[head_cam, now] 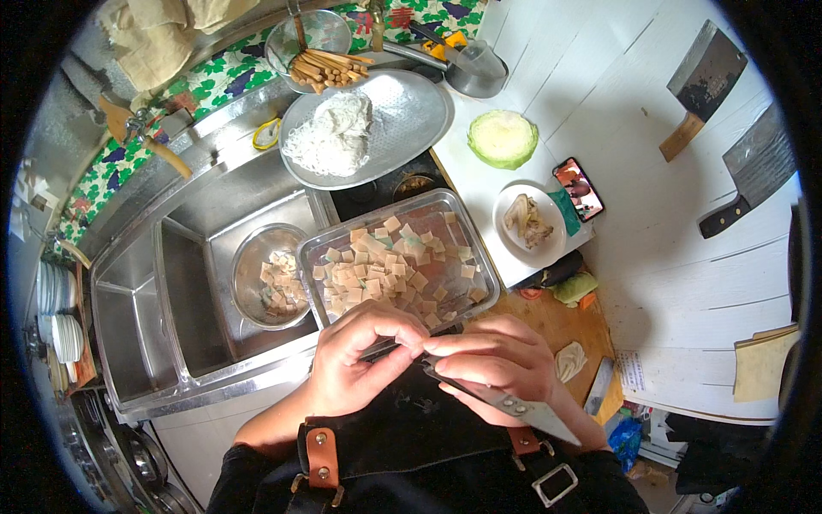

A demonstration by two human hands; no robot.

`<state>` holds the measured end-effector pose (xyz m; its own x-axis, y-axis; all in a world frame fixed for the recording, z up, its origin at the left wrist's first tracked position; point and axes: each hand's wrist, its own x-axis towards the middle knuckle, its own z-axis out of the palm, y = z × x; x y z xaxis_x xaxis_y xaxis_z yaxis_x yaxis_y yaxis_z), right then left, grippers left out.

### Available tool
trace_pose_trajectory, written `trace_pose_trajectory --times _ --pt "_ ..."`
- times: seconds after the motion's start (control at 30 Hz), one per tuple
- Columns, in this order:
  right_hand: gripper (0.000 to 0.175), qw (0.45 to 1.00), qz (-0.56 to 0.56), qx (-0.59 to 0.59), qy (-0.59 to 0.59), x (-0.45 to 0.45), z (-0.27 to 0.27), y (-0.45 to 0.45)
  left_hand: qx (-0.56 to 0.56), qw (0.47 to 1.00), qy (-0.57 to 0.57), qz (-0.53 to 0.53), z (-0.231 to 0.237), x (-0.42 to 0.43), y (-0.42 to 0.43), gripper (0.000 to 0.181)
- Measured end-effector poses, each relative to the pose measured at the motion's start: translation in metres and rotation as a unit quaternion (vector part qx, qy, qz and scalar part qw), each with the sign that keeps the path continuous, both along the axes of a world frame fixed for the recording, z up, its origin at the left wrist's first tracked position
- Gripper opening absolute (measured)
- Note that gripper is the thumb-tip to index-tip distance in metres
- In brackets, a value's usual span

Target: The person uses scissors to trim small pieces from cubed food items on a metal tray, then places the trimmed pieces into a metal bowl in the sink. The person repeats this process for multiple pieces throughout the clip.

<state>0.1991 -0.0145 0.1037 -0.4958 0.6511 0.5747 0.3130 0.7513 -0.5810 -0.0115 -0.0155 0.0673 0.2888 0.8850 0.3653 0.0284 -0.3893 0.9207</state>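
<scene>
My left hand point(366, 360) is over the near edge of a clear rectangular tray, thumb and forefinger pinched together. Its fingertips meet those of my right hand point(498, 363); anything small between them is too hidden to tell. A knife with a pointed metal blade point(542, 421) lies in my right hand, tip towards my body at lower right. Pale tan square food pieces point(385, 263) are spread in the tray point(489, 283), some overlapping, with a few greenish bits among them. More such pieces sit in a round metal bowl point(241, 283) left of the tray.
A steel sink point(192, 379) lies left. Beyond the tray, an oval metal platter point(411, 109) bears white noodles point(334, 138). At right are half a cabbage point(503, 138), a plate point(530, 257) with food, and a phone point(580, 188). Two cleavers point(709, 70) hang on the wall.
</scene>
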Motion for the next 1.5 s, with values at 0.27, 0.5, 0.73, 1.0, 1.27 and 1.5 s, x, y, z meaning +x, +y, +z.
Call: trace_pose_trajectory --times 0.27,0.5,0.73,1.0,1.27,1.5 --pt "0.033 0.999 -0.016 0.016 -0.04 0.0 0.0 -0.007 -0.027 0.999 -0.037 0.014 0.002 0.005 -0.001 0.015" --pt "0.033 0.999 0.001 -0.016 -0.051 0.004 -0.003 -0.006 -0.024 0.988 0.122 0.089 -0.042 -0.035 -0.001 0.015" --pt "0.026 0.978 -0.133 -0.154 0.048 0.031 -0.018 -0.016 -0.225 0.9 0.139 0.346 -0.176 -0.155 0.023 0.008" --pt "0.029 0.965 -0.184 -0.171 0.071 0.044 -0.027 -0.025 -0.176 0.846 0.355 0.358 -0.219 -0.199 0.041 0.012" --pt "0.03 0.96 -0.22 -0.165 0.054 0.061 -0.033 -0.04 0.081 0.925 0.307 0.211 -0.156 -0.053 0.095 0.019" --pt "0.029 0.945 -0.244 -0.203 0.084 0.09 -0.039 -0.066 0.085 0.887 0.449 0.061 -0.18 0.115 0.146 0.026"
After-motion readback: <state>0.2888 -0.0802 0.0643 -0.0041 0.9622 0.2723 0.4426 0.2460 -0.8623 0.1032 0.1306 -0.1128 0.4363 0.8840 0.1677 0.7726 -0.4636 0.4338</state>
